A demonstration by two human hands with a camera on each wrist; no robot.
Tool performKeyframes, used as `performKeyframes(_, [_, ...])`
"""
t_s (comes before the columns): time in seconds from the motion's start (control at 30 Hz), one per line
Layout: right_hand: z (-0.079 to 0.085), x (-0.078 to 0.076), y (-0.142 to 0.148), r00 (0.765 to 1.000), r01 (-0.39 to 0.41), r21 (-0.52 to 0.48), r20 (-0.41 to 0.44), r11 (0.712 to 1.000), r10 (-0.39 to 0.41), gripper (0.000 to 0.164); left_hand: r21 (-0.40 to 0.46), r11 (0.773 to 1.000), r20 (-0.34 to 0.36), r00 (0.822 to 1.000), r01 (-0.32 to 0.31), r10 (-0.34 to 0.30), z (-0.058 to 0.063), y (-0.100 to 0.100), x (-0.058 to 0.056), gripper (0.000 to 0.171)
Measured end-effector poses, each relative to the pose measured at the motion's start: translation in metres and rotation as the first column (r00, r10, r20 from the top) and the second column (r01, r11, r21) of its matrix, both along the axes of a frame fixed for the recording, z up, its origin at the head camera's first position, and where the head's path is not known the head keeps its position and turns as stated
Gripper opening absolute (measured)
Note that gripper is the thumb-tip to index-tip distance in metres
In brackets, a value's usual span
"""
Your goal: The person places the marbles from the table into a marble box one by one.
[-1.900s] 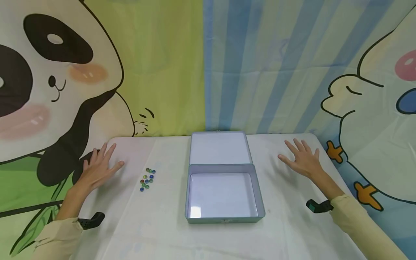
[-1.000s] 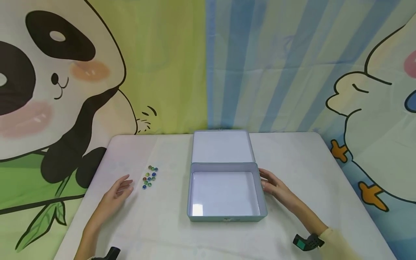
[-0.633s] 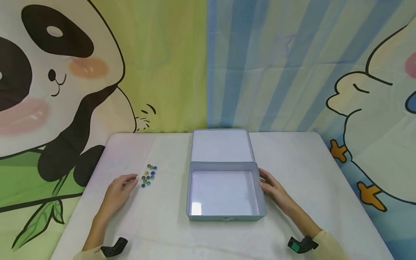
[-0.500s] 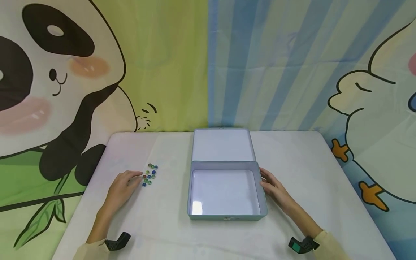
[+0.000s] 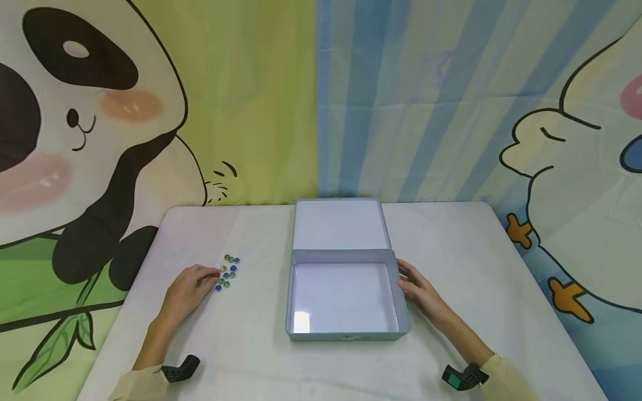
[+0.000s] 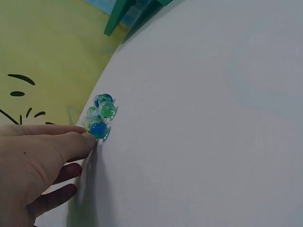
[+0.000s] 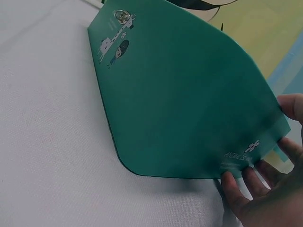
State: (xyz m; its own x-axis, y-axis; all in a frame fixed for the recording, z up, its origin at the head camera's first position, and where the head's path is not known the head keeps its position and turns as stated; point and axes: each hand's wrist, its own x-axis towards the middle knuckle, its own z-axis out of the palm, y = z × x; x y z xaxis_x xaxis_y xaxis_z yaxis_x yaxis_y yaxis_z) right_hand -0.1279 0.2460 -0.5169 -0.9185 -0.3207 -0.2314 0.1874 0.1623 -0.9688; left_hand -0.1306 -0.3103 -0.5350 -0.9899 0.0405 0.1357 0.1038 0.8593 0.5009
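My left hand (image 5: 189,292) is at the left of the white table, thumb and index fingertips pinched together at the edge of a cluster of glass marbles (image 5: 232,274). The red marble is hidden at those fingertips. In the left wrist view, a blue marble (image 6: 98,128) sits right beside the fingertips, and the other fingers are loosely bent. My right hand (image 5: 426,295) rests against the right outer wall of a rectangular tin box (image 5: 346,337). In the right wrist view, its fingers (image 7: 232,187) and thumb touch the green outside of the box.
The box's lid (image 5: 341,224) lies folded back behind it, and the box's pale inside shows no contents. White cloth covers the table (image 5: 241,356). Behind stands a printed backdrop (image 5: 261,100) with a panda and blue stripes. A dark wrist camera (image 5: 181,368) sits on the left wrist.
Both hands have come in from the table's sides. My right hand has settled against the box, while my left hand has reached the marbles and closed its fingertips over the red one.
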Motion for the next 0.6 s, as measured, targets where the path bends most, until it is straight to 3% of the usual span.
performKeyframes(0.4, [-0.001, 0.0005, -0.0005, 1.0, 0.001, 0.01, 0.027, 1.0, -0.001, 0.064, -0.014, 1.0, 0.01, 1.0, -0.023, 0.023, 0.0019, -0.0016, 0.0012, 0.025])
performKeyframes(0.6, [-0.0036, -0.001, 0.0009, 1.0, 0.008, 0.026, 0.013, 1.0, -0.008, 0.064, 0.042, 0.998, -0.036, 0.998, -0.042, 0.044, 0.0074, -0.0024, 0.0009, 0.025])
